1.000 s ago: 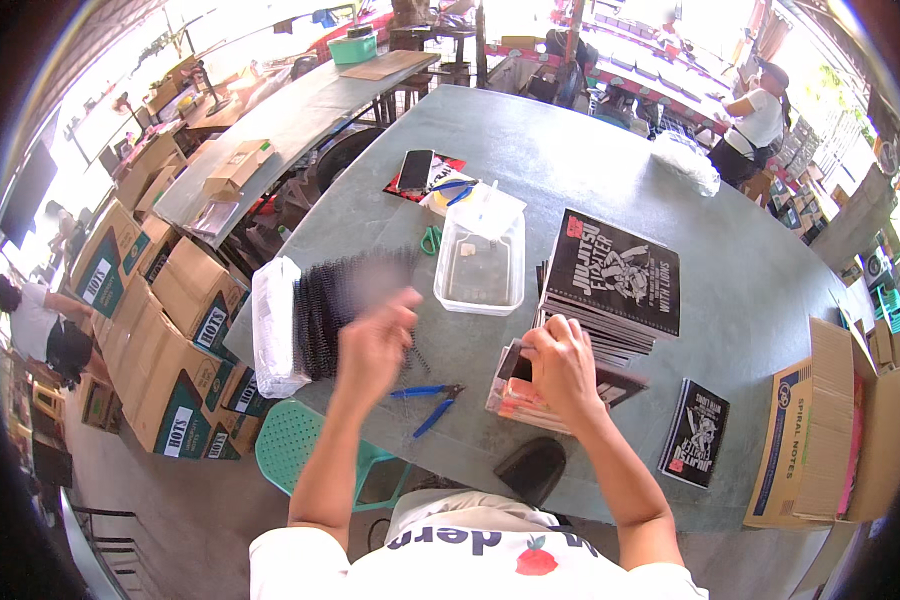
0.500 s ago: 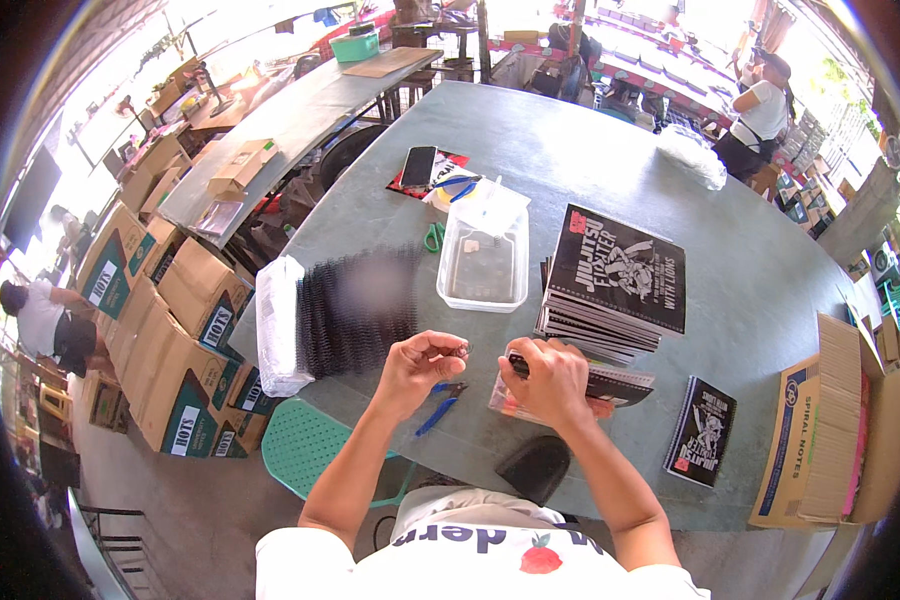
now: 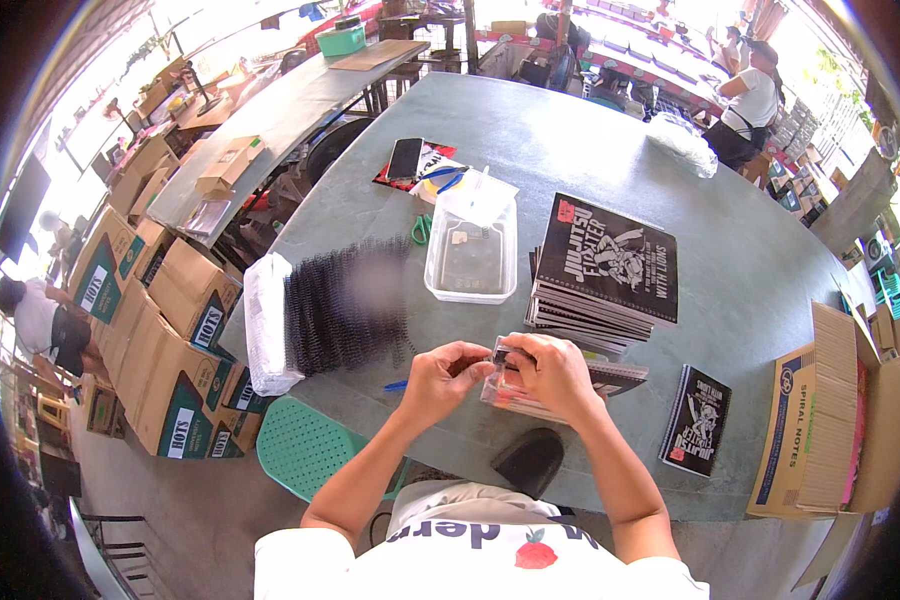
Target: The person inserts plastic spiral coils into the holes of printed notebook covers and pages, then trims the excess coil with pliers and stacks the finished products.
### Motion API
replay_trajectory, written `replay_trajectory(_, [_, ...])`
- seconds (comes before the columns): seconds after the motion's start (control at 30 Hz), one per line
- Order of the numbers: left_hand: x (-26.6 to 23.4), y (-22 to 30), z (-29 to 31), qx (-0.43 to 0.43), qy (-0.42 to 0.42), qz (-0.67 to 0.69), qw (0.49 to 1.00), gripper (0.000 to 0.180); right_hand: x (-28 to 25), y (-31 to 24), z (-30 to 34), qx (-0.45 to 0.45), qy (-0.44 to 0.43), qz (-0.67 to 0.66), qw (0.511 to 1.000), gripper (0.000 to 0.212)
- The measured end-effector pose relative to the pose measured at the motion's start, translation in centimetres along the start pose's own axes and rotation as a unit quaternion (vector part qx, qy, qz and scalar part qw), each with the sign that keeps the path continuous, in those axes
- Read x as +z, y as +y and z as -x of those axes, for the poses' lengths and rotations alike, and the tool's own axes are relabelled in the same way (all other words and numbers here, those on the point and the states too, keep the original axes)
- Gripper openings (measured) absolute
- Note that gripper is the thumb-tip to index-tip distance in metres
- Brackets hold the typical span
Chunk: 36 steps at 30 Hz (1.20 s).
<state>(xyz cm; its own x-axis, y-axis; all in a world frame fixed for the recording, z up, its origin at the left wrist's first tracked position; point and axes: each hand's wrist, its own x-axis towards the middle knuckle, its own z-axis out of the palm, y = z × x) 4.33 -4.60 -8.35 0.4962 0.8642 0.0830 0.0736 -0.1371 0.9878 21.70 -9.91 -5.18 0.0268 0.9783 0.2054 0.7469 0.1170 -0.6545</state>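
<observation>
My left hand point(image 3: 438, 388) is closed in a pinch, its fingertips meeting the near left end of a notebook point(image 3: 620, 376). Whatever sits between thumb and finger is too small to make out. My right hand point(image 3: 555, 375) grips that same notebook from above, fingers bent over its edge and hiding most of it. A clear plastic box with orange-pink contents point(image 3: 518, 398) shows beneath the fingers. Partly covered by my left hand lie blue-handled cutters point(image 3: 397, 386). Just beyond my right hand rises a stack of black-covered spiral notebooks point(image 3: 615, 258).
Black plastic spiral coils point(image 3: 342, 308) lie at left beside a white wrapped bundle point(image 3: 268, 325). A clear container point(image 3: 470, 290), green-handled scissors point(image 3: 421, 230) and a phone point(image 3: 405, 160) are farther back. One notebook point(image 3: 695, 420) and an open carton point(image 3: 810, 420) stand at right.
My left hand has moved right, from holding a tiny dark bit in the air to touching the notebook by my right hand. It now covers much of the cutters. The view has shifted slightly.
</observation>
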Motion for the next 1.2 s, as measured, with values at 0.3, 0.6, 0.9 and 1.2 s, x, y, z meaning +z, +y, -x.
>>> replay_trajectory(0.3, [0.5,1.0,-0.3,-0.051,0.02,-0.104,0.993,0.015,0.1,0.4,0.3,-0.029,0.0,0.0,1.0,0.022])
replay_trajectory(0.6, [-1.9,0.6,-2.1,0.051,-0.026,-0.196,0.979,0.014,0.3,-0.3,0.7,-0.021,0.016,0.101,0.995,0.026])
replay_trajectory(0.9, [-3.5,2.4,-2.8,0.003,-0.126,-0.233,0.964,0.02,1.8,0.5,-0.3,-0.053,0.137,0.047,0.988,0.018])
replay_trajectory(1.2, [-2.5,0.3,-2.3,0.166,-0.065,-0.366,0.913,0.027,1.3,0.0,0.1,-0.01,0.077,0.035,0.996,0.021])
